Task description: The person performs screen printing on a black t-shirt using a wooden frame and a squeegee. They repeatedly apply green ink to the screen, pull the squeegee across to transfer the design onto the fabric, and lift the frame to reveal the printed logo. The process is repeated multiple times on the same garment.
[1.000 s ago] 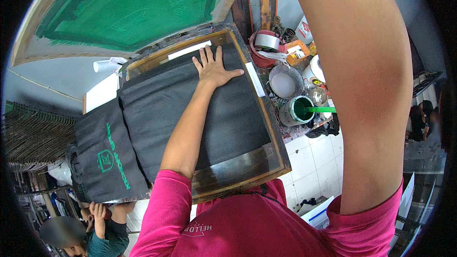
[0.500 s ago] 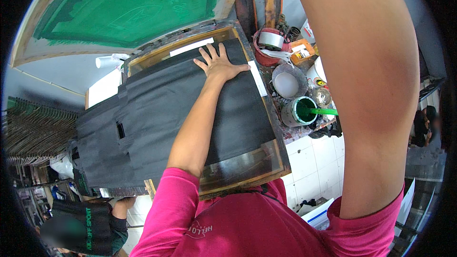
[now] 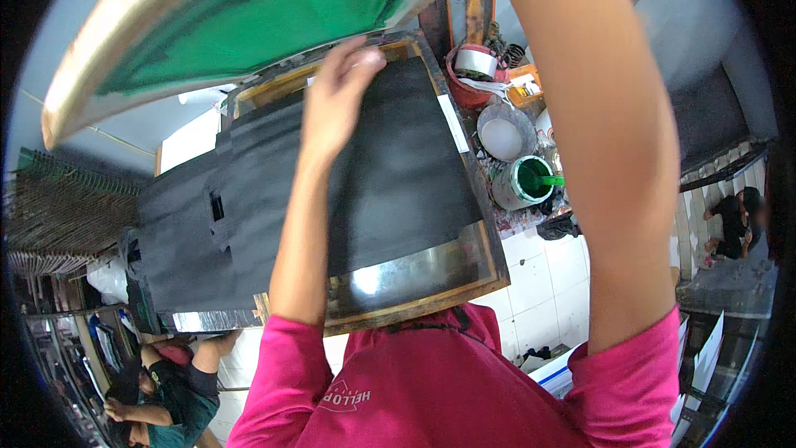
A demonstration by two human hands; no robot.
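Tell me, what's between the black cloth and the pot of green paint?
In the head view, the wooden frame edge of the printing board runs between the black cloth and the green paint pot.

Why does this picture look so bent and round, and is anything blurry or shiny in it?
In the head view, the fisheye lens curves straight edges like the raised green screen frame and leaves black corners; the left hand over the black fabric is slightly motion-blurred; a bright glare patch sits on the shiny platen edge; the right hand is out of frame.
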